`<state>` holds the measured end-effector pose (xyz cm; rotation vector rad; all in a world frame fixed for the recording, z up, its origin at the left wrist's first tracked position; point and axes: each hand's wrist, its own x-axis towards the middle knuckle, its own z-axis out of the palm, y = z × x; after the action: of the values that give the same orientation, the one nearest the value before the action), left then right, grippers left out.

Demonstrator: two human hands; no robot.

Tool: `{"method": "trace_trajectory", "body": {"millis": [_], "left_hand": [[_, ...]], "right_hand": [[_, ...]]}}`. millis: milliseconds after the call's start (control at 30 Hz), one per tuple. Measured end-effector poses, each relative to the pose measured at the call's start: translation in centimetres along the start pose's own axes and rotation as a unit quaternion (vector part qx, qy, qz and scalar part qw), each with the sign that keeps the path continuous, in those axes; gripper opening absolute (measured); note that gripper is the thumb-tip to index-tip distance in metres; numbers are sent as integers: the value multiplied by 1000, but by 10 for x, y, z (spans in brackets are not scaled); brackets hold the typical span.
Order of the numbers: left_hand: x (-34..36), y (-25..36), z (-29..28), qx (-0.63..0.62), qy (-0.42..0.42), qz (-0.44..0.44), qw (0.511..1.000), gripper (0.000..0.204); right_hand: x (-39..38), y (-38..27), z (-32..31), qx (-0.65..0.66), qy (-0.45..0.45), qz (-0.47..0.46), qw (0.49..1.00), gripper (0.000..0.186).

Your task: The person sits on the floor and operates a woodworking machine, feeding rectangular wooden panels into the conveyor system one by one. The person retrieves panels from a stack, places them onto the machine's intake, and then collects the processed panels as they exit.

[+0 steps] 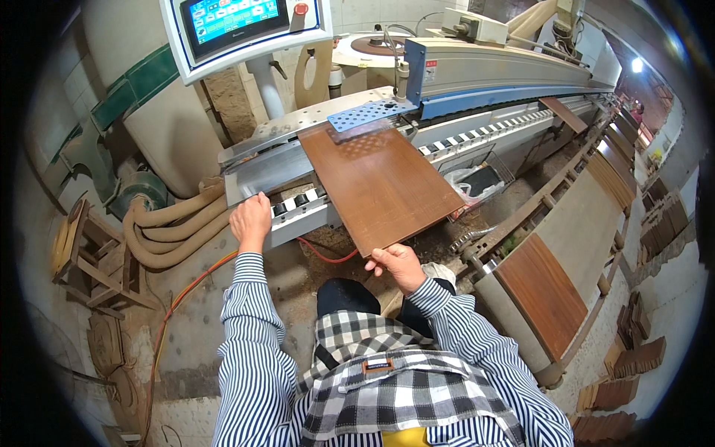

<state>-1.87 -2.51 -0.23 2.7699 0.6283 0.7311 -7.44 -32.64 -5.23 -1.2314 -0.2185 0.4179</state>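
A brown wooden board [378,190] lies across the edge of a long edge-banding machine [491,71], its far end under a blue perforated plate [363,116]. My right hand [395,267] grips the board's near edge at a corner, thumb and fingers closed on it. My left hand [252,222] is to the left of the board, fingers curled on the near left end of the machine's table [249,179], beside a rail of rollers [290,206]. A touchscreen panel [234,22] stands on a post behind the machine.
A conveyor [577,223] at the right carries more panels, with stacked boards [637,357] beyond. A dust collector with hoses [171,208], a wooden stool [93,261] and an orange hose [194,287] are at the left. A person [637,112] is far back at the right.
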Motion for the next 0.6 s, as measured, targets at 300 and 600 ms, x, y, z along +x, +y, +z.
{"method": "trace_trajectory", "body": {"millis": [300, 600], "left_hand": [[0, -1, 2, -2, -1, -1, 1000, 40], [0, 2, -1, -4, -1, -3, 1000, 40]], "right_hand": [[-4, -13, -43, 40, 133, -70, 988, 21], [-22, -28, -115, 75, 284, -90, 952, 23]]}}
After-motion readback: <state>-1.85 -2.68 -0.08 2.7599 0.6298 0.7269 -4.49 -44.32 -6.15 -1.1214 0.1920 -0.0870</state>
